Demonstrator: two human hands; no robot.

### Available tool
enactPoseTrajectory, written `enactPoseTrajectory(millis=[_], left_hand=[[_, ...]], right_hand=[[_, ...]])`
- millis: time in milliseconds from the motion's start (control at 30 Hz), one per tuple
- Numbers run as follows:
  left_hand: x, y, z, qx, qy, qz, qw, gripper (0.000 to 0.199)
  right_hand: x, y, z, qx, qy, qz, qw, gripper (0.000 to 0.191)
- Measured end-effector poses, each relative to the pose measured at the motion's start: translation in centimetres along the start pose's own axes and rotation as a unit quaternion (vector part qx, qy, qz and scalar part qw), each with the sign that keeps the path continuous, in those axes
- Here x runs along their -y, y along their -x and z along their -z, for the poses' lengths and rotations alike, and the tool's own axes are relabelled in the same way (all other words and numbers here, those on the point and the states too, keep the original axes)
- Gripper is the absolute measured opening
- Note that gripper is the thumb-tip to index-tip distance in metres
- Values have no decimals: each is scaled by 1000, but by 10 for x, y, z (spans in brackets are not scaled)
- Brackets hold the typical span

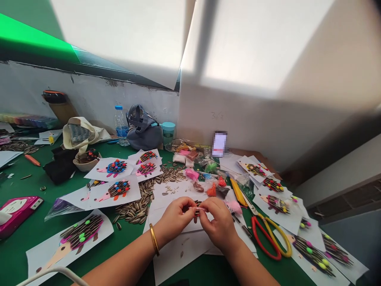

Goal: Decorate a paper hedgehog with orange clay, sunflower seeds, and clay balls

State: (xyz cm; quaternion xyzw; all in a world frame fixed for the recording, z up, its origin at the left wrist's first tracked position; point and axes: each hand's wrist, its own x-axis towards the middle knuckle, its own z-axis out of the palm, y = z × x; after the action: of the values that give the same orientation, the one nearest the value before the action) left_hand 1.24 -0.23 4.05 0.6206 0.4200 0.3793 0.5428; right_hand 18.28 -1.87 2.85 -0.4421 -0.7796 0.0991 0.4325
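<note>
My left hand (175, 216), with a gold bangle (154, 240) on its wrist, and my right hand (219, 222) meet over white paper (171, 254). Fingertips of both are closed on a small piece of pink clay (199, 208), partly hidden by the fingers. Just beneath, a hedgehog picture (196, 214) made with striped seeds shows between the hands. Sunflower seeds (133, 210) are heaped left of the paper. Beyond my hands lie lumps of soft clay: red (211, 190), brown (198, 186) and pink (192, 174). Another pink lump (234, 206) rests beside my right hand.
Red-and-yellow-handled scissors (269, 236) and a yellow cutter (238, 192) lie right. Seed hedgehog pictures (70, 242) are spread on both sides of the green table (127, 248). A bottle (121, 129), grey bag (143, 131), cup (168, 135) and phone (219, 143) stand behind.
</note>
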Motion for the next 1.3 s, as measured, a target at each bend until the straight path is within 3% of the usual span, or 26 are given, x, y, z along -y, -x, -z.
enactPoseTrajectory(millis=[167,567,733,833,1033,1200,1300], left_hand=[[1,-1,0,42,118,7,992,21],[-2,0,1,-35,53,14,998,22],[4,-2,0,-1,94,14,995,18],[10,-2,1,-15,85,20,996,14],[9,-2,3,-39,65,29,997,26],[-1,-2,4,5,139,52,989,30],[-1,-2,4,24,131,40,990,29]], right_hand=[[-1,0,5,15,-32,-20,999,14],[0,0,4,7,-8,-20,1000,13],[-2,1,4,20,-13,-13,1000,17],[-3,3,-1,15,-26,-11,999,19],[-2,5,-4,50,-60,-4,997,26],[-3,2,0,68,-80,-34,994,20],[-5,3,2,75,-92,-72,990,16]])
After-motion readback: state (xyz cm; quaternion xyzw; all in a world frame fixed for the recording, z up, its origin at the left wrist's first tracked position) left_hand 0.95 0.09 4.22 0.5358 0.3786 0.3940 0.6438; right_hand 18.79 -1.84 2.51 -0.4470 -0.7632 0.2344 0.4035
